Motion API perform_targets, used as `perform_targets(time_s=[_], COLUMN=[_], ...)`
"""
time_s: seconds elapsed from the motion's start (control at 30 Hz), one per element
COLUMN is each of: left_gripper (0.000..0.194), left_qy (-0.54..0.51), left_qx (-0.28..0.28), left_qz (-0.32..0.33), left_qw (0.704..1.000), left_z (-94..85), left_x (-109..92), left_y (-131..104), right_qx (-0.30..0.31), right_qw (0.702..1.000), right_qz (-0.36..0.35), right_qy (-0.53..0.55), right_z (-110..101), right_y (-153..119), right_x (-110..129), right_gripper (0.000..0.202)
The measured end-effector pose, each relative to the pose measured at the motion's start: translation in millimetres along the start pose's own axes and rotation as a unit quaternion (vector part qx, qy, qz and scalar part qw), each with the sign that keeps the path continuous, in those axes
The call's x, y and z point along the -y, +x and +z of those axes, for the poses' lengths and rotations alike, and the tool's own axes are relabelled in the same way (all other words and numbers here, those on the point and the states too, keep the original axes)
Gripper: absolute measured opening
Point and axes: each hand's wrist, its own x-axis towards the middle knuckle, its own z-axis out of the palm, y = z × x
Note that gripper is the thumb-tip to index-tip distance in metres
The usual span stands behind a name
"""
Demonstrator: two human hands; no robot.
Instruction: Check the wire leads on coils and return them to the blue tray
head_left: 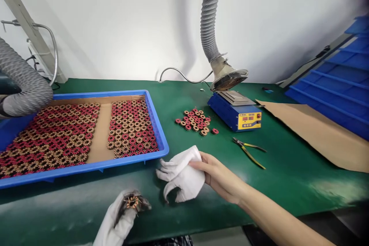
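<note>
My left hand [119, 215], in a white glove with dark, soiled fingertips, is closed around a small copper-wound toroidal coil [132, 201] above the front of the green table. Bare, my right hand [215, 171] pinches the cuff of an empty white glove [184, 175], whose limp fingers point left and down. Behind that glove, a loose pile of red and copper-coloured coils [194, 119] lies on the table. Pliers with yellow handles [249, 152] rest to the right of the right hand.
On the left, a blue tray [157, 134] holds rows of coils on cardboard. A fume extractor nozzle [229, 78] hangs over a blue and yellow heating unit [236, 111]. Brown cardboard [314, 134] and stacked blue trays [337, 80] stand at right; a grey hose [23, 80] hangs at left.
</note>
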Motion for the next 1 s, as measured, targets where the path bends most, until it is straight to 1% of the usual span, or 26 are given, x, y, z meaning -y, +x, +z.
perform_targets(time_s=[0.07,0.1,0.13,0.17,0.2,0.23,0.27,0.3,0.33,0.37,0.4,0.43,0.47,0.5,0.53,0.57,0.6,0.63,0.67,0.7,0.73,0.8,0.87,0.9,0.93,1.0], left_gripper=[0.051,0.049,0.049,0.052,0.056,0.061,0.064,0.066,0.067,0.068,0.069,0.072,0.074,0.076,0.076,0.074,0.070,0.064,0.057,0.052,0.048,0.045,0.043,0.040,0.039,0.035], left_qy=[-0.018,-0.011,0.005,0.026,0.042,0.054,0.060,0.060,0.062,0.065,0.067,0.066,0.065,0.062,0.062,0.062,0.061,0.061,0.057,0.046,0.028,-0.012,-0.033,-0.031,-0.027,-0.017], left_qx=[0.045,0.049,0.038,0.019,0.002,-0.014,-0.027,-0.038,-0.047,-0.051,-0.053,-0.052,-0.048,-0.051,-0.056,-0.063,-0.070,-0.079,-0.086,-0.087,-0.077,-0.032,0.025,0.044,0.055,0.069], left_qz=[0.040,0.053,0.051,0.037,0.016,-0.007,-0.022,-0.030,-0.032,-0.028,-0.020,-0.013,-0.008,-0.006,-0.006,-0.008,-0.009,-0.006,0.004,0.021,0.042,0.074,0.074,0.064,0.052,0.044], left_qw=[0.998,0.997,0.998,0.999,0.999,0.998,0.998,0.997,0.996,0.996,0.996,0.996,0.997,0.997,0.996,0.996,0.996,0.995,0.995,0.995,0.996,0.997,0.996,0.997,0.997,0.997], left_z=[2.6,3.0,2.7,1.8,0.6,-0.6,-1.5,-1.7,-1.2,-0.1,1.3,2.8,3.8,4.3,4.1,3.4,2.6,2.1,2.5,4.0,6.7,15.5,26.0,30.8,34.7,39.6], left_x=[-3,-3,-2,1,5,8,12,14,15,14,12,9,6,3,1,0,-1,-2,-3,-3,-4,-5,-5,-5,-5,-9], left_y=[-3,-4,-5,-7,-8,-9,-10,-10,-11,-12,-12,-12,-12,-12,-13,-15,-17,-20,-22,-24,-25,-23,-18,-15,-12,-11], right_qx=[-0.023,-0.028,-0.024,-0.005,0.028,0.068,0.098,0.104,0.091,0.067,0.049,0.049,0.069,0.101,0.131,0.151,0.160,0.163,0.162,0.160,0.156,0.139,0.112,0.099,0.089,0.086], right_qw=[0.995,0.990,0.984,0.981,0.977,0.971,0.954,0.923,0.885,0.853,0.832,0.821,0.809,0.790,0.764,0.739,0.721,0.715,0.716,0.724,0.742,0.797,0.855,0.884,0.913,0.969], right_qz=[0.030,0.057,0.091,0.138,0.194,0.228,0.237,0.214,0.165,0.104,0.042,-0.019,-0.078,-0.130,-0.168,-0.187,-0.185,-0.164,-0.134,-0.104,-0.082,-0.065,-0.059,-0.051,-0.035,0.037], right_qy=[0.092,0.130,0.149,0.138,0.087,-0.014,-0.156,-0.302,-0.425,-0.507,-0.551,-0.569,-0.579,-0.591,-0.609,-0.629,-0.648,-0.660,-0.666,-0.663,-0.647,-0.585,-0.503,-0.455,-0.396,-0.230], right_z=[10,14,17,19,19,17,14,11,8,6,5,6,8,12,17,22,27,32,36,39,40,40,38,37,36,34], right_y=[-9,-15,-21,-28,-35,-41,-45,-48,-48,-46,-42,-35,-27,-18,-9,0,7,14,18,21,21,17,10,5,1,-5], right_x=[-14,-23,-32,-39,-46,-50,-52,-53,-54,-54,-54,-55,-56,-57,-57,-57,-55,-53,-50,-47,-43,-38,-36,-36,-37,-41], right_gripper=[0.058,0.057,0.058,0.060,0.065,0.066,0.061,0.053,0.044,0.037,0.035,0.037,0.042,0.050,0.058,0.064,0.069,0.067,0.057,0.043,0.032,0.022,0.017,0.019,0.025,0.043])
